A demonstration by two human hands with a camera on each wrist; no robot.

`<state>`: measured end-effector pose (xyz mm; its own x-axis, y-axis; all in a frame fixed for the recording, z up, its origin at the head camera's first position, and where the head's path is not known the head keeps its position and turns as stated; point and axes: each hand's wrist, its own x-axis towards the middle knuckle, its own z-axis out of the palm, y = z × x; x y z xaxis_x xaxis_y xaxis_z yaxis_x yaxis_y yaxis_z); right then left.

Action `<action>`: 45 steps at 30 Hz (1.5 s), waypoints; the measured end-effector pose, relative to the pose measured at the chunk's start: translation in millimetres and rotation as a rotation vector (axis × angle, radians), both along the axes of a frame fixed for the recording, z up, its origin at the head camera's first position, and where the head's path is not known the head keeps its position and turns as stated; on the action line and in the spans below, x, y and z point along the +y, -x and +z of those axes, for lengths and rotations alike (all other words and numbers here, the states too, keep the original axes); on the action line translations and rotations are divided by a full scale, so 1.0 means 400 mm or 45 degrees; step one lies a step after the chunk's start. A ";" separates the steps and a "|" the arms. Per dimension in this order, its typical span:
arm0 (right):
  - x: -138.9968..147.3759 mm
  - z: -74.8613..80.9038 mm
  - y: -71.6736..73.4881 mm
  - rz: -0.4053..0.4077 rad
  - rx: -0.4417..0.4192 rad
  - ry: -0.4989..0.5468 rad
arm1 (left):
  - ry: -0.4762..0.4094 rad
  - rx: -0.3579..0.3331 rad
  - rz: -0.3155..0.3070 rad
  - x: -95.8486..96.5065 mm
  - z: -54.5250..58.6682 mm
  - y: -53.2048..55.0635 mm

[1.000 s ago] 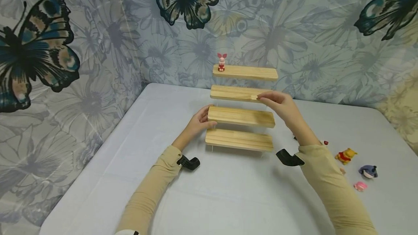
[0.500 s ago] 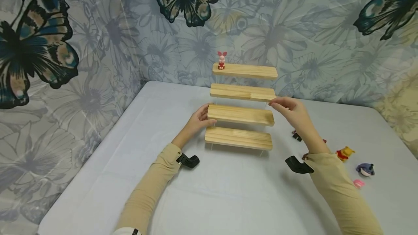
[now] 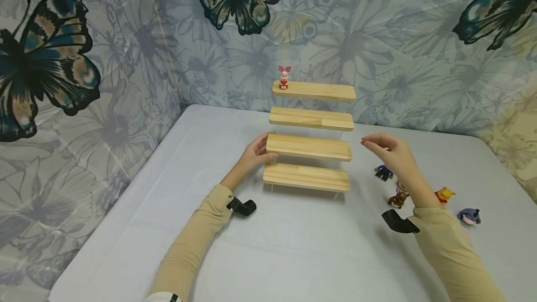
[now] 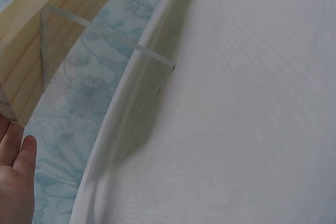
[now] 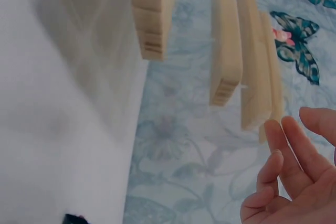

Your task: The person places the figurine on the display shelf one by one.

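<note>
A four-tier display stand of pale wooden boards on clear supports stands on the table. My left hand holds the left end of its second board from the bottom, thumb low at the front. In the left wrist view, fingers meet the corner of a board. A small pink-eared figurine in red sits at the left end of the top board. To the right of the stand, my right hand hovers apart from the boards. The right wrist view shows its fingers loosely bent, with nothing between them.
Several toy figurines lie at the right of the white-covered table: a dark blue one, a brown one, a yellow bear in red and a blue-grey donkey. Behind the table hangs a butterfly-patterned cloth.
My right hand has moved from the right part of the second board from the top, away to the right and slightly down. My left hand stays at the stand. More figurines show.
</note>
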<state>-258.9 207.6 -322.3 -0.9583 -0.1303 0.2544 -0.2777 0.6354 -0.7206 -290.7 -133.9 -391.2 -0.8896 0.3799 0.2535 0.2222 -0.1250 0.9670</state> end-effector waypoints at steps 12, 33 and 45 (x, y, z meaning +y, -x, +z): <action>0.209 -0.246 0.139 -0.081 0.051 -0.154 | -0.024 -0.008 0.016 0.004 -0.022 0.012; 0.239 -0.157 -0.029 -0.054 -0.147 -0.199 | 0.007 -0.046 0.011 0.011 0.003 -0.004; 0.206 -0.103 -0.092 0.001 -0.286 -0.290 | -0.002 -0.050 0.020 0.008 0.001 -0.006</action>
<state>-222.3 290.1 -363.4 -0.9871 -0.1601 0.0003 -0.1279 0.7873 -0.6032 -288.3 -130.8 -390.7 -0.9048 0.3653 0.2188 0.1858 -0.1236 0.9748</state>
